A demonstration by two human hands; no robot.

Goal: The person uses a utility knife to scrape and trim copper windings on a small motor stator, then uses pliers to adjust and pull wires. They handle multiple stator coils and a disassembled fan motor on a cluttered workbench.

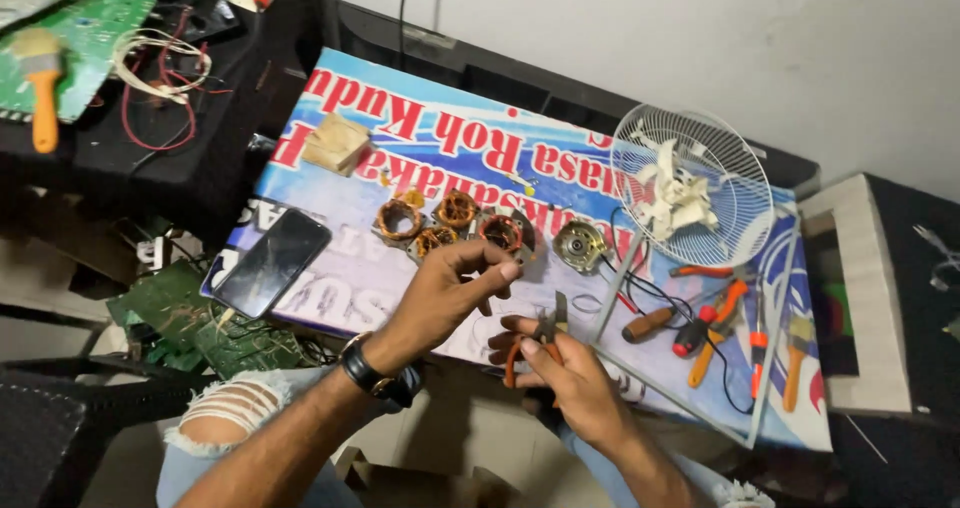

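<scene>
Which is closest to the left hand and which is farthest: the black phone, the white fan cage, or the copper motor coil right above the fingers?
From the left hand:
1. Copper motor coil, just above the fingertips.
2. Black phone, off to the left.
3. White fan cage, far right near the wall.

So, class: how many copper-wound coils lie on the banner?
4, clustered above the left hand: one far left, one upper middle, one lower middle, one right. The hand may hide more.
</scene>
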